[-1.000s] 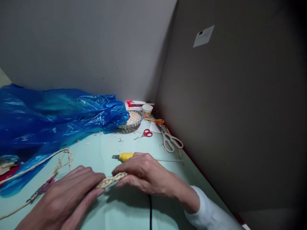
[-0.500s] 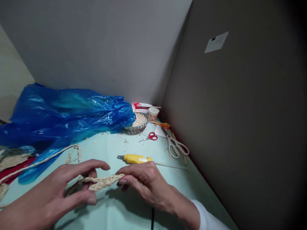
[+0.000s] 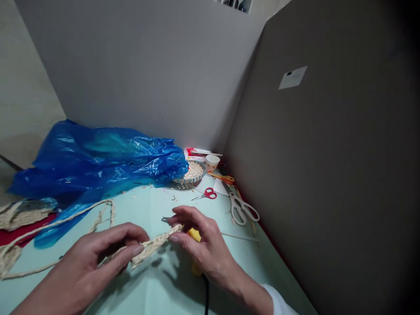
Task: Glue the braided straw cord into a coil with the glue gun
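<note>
My left hand pinches the near end of a pale braided straw strip, thumb and fingers closed on it, a little above the mint-green table. My right hand grips the strip's far end with its fingertips. The strip hangs tilted between the two hands. A yellow glue gun lies under my right hand, mostly hidden, its metal tip showing at the left and its black cord running toward me.
A crumpled blue plastic bag fills the back left. Loose braided cord trails over the left side. At the back corner sit a small woven basket, paper cup, red scissors and white scissors. Grey partition walls close off the back and right.
Both hands have lifted the braided strip off the table. My right hand has moved forward over the glue gun, covering most of it. The view has tilted upward.
</note>
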`<state>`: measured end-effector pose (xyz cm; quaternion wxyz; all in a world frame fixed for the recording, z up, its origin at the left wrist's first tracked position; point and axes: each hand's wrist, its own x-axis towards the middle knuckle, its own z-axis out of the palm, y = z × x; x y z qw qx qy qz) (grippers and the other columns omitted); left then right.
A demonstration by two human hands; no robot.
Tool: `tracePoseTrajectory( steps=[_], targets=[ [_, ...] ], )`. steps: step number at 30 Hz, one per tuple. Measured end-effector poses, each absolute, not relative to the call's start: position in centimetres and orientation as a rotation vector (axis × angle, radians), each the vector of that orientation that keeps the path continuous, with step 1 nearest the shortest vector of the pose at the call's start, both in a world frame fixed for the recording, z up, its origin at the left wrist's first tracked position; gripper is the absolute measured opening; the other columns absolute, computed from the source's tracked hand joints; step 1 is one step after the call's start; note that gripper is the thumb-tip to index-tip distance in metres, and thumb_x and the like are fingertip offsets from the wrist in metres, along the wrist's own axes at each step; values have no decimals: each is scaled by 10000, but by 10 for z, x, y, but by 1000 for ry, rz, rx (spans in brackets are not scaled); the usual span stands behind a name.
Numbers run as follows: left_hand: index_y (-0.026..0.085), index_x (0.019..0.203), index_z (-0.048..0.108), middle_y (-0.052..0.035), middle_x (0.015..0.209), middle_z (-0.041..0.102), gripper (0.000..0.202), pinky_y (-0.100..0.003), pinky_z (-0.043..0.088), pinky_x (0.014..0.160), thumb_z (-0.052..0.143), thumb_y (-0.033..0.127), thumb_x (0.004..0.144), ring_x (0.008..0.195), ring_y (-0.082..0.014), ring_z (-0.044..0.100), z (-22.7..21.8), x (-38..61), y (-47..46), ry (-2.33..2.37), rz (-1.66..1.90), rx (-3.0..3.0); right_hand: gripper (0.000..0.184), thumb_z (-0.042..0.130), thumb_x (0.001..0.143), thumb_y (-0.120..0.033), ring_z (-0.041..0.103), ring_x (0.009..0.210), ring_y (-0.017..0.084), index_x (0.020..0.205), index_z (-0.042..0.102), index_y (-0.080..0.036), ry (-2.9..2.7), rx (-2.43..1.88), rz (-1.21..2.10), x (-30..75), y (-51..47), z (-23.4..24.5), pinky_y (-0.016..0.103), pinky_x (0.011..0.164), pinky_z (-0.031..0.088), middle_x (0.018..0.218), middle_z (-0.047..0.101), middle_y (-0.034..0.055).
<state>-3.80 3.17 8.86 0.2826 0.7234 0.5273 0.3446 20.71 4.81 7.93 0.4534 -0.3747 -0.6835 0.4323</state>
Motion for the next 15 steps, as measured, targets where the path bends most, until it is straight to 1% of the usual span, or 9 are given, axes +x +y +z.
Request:
tracePoseTrajectory(
  steps=[2,4,6,8,10,13,15],
  targets=[
    [383,825,786,101,699,763,291,-108,498,568,629,617,895,591,-116,682,81,-35,28,1500,1066,2011,379,792,887,-324,691,937,210,1223,683,-186,-1670,-971,853,207,48,78,329,829,553,1090,753,82],
    [370,859,760,97,745,778,284,-125,513,598,628,619,898,651,-131,715,75,-30,23,1610,1190,2057,336,780,903,-295,665,912,196,1202,674,-184,-1654,-966,688,206,46,78,317,819,549,1022,705,59],
    [358,917,721,81,807,786,269,-161,536,659,622,609,911,730,-159,743,73,-20,17,1707,1267,2029,317,757,933,-310,657,879,187,1206,651,-191,-1680,-899,599,203,43,77,307,795,556,991,683,47],
    [352,941,686,66,826,779,242,-204,554,706,618,584,923,758,-184,747,72,-9,11,1728,1308,1950,386,764,936,-368,663,896,196,1252,620,-198,-1755,-780,550,200,38,75,310,795,571,1037,690,62],
    [359,932,666,63,807,768,196,-222,560,706,616,548,932,750,-191,744,74,2,6,1662,1316,1883,484,785,918,-389,669,956,216,1316,585,-200,-1827,-678,501,197,34,72,332,849,588,1127,691,92],
    [372,908,682,74,747,752,177,-211,554,657,631,541,924,678,-175,729,78,12,1,1544,1265,1783,541,764,909,-268,671,1055,240,1394,536,-196,-1914,-694,485,197,30,68,366,953,590,1225,681,124],
    [371,895,708,76,687,731,231,-213,555,619,639,591,901,585,-165,685,81,15,0,1512,1226,1692,511,704,915,-195,677,1051,238,1398,538,-181,-1963,-730,483,199,29,68,357,946,592,1217,696,131]
  ],
)
